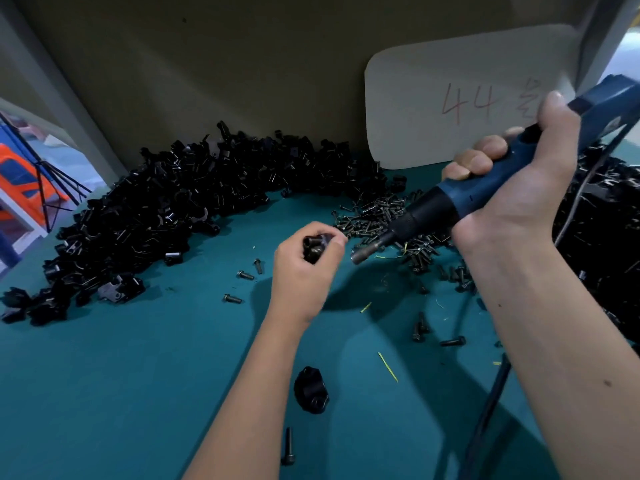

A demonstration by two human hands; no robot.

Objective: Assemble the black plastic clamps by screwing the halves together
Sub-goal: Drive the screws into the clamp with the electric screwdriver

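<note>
A black clamp [316, 249] is gripped in the curled left hand [304, 271], and the blue screwdriver [460, 202] is clenched by the right hand [512, 174] (tip just beside the clamp). Screws [377, 216] are heaped between both hands.

Black clamps [166, 209], teal table [138, 375], blue screwdriver [485, 188]

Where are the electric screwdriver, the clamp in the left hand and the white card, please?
electric screwdriver [460, 199]: head view, blue body.
clamp [314, 249]: head view, black part showing between the fingers.
white card [433, 98]: head view, face.
</note>
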